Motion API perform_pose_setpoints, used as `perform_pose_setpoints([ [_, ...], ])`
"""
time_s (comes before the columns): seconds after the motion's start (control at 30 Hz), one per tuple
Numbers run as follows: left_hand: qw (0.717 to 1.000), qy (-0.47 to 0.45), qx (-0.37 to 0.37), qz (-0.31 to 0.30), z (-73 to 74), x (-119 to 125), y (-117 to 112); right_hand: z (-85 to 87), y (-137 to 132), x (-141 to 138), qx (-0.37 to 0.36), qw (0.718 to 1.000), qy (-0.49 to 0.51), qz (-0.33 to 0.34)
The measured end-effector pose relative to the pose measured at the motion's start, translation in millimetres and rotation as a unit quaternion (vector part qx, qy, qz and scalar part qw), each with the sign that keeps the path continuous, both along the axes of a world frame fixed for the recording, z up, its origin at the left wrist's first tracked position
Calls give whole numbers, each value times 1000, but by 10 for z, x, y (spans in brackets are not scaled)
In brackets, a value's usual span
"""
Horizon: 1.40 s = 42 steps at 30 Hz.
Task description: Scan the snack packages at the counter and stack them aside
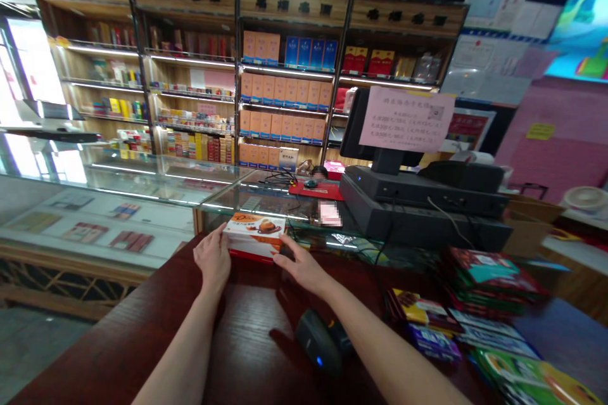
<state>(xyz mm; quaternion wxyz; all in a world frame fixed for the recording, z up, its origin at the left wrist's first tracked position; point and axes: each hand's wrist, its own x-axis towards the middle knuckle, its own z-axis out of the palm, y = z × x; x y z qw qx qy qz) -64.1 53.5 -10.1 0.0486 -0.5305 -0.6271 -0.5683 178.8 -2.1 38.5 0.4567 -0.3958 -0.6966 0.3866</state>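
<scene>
We record a shop interior, working across from left to right. At the back stand lit wooden wall shelves (190, 63) stocked with cartons and packets. Ahead and to the left of the left hand (213, 259) runs a glass display case (109, 183), with flat printed items inside it. A dark red wooden counter (142, 348) lies under both forearms.

The key relation is this: a flat orange-and-white printed box (254, 235) lies just ahead of both hands and between them, its long axis running crosswise, roughly left to right. The left hand's fingertips (213, 241) touch its left end, while the right hand (301, 269) has its fingers (289, 251) at its near right corner. Neither hand is clearly nearer. The hands stand apart with the box spanning the gap; we cannot tell whether they grip it or only touch it.

Ahead of the right hand sits a red mat (316, 191) with cables. Nearer us, a black barcode scanner (316, 338) lies on the counter. Farther right stand a black till terminal (422, 202) and stacked snack packets (494, 281).
</scene>
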Motion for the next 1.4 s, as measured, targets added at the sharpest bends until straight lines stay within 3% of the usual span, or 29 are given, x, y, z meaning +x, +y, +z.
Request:
perform_pose_setpoints([
  [0.27,999,32,-15,22,-89,-21,75,13,-47,9,11,1000,-8,4],
  [0.53,996,58,-65,31,-80,-21,98,68,-100,-5,0,997,-70,18],
  [0.77,996,75,-42,33,-94,-38,95,126,-161,-5,4,995,-93,17],
  [1.4,997,72,-24,32,-129,-57,141,60,-90,-32,4,994,-107,13],
])
